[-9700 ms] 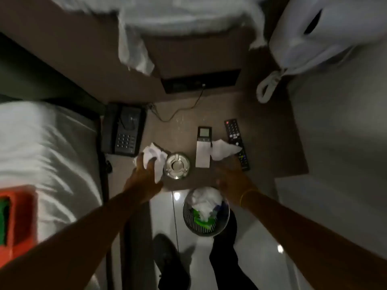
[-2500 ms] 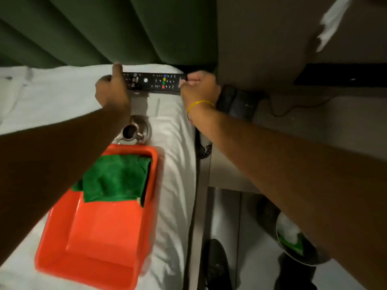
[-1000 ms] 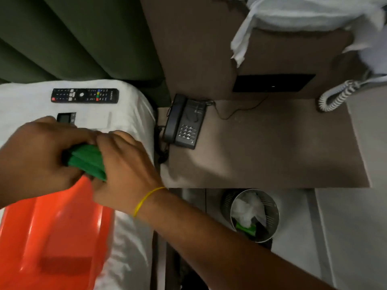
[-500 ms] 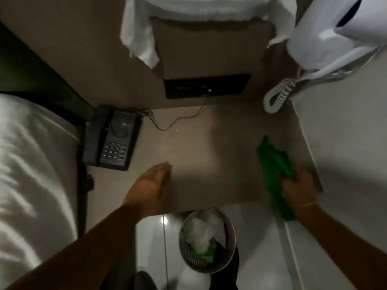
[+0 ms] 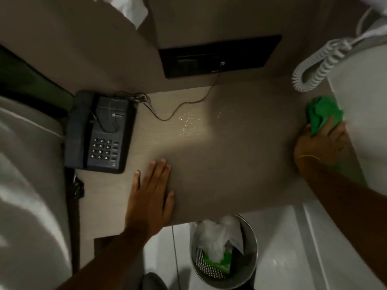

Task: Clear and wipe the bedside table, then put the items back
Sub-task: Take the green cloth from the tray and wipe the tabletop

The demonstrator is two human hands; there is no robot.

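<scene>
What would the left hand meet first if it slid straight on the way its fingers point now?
The left hand lies flat on the bedside table, fingers pointing toward the wall. Bare tabletop comes first, then probably the thin black cord; the telephone stays to the side.

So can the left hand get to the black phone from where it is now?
Probably yes: the left hand lies flat on the bedside table, just right of the black phone, with only bare tabletop between them.

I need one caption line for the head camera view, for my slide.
Right hand presses crumpled green cloth on beige bedside table; left hand lies flat beside dark corded telephone.
</scene>
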